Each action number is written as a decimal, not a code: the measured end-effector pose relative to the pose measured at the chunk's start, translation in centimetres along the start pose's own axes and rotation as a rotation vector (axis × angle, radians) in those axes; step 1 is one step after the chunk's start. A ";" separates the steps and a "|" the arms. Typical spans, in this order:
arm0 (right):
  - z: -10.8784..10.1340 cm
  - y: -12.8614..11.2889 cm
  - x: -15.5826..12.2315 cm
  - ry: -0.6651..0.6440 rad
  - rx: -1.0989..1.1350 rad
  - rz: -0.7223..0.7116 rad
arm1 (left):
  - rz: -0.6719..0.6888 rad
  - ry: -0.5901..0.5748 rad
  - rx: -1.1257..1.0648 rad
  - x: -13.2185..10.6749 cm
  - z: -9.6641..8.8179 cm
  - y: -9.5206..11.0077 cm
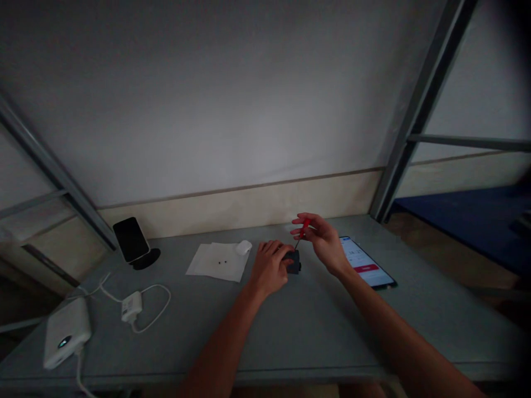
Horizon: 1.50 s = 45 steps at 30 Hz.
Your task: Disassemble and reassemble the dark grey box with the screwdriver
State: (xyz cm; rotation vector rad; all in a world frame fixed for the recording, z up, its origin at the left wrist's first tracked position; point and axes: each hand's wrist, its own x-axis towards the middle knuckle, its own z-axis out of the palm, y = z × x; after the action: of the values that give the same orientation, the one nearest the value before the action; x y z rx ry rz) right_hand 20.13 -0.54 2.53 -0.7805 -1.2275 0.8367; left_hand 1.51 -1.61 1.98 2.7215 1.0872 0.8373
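A small dark box-like device (294, 263) lies on the grey table, partly covered by my left hand (270, 264), whose fingers are closed on its left side. My right hand (326, 241) pinches the red handle of a screwdriver (306, 225). Its thin shaft slants down to the top edge of the device; whether the tip sits in a screw is too small to tell. Left of my hands, a white paper sheet (215, 271) carries two tiny dark pieces, perhaps screws, and a small white rounded object (243, 247) at its upper right corner.
A tablet (365, 264) with a lit screen lies right of my right hand. At the left are a phone on a stand (131, 239), a white power bank (68, 331) and a white adapter (131, 307) with cables. Metal posts and a wall border the table (315, 337).
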 end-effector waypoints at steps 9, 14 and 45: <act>-0.4 0.5 0.3 0.079 -0.119 -0.067 | 0.003 0.012 0.000 -0.1 -0.2 0.2; -0.5 0.2 0.2 -0.020 -0.010 -0.023 | -0.014 0.011 -0.016 -0.2 -0.3 0.3; -1.4 2.7 0.9 0.289 0.103 0.009 | -0.175 -0.229 -0.033 3.5 -4.2 -3.4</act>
State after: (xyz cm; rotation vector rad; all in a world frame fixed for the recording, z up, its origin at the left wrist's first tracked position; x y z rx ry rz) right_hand 21.32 1.48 0.33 -0.7927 -0.9180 0.7585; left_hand -0.72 2.75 6.16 2.5692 1.2252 0.4993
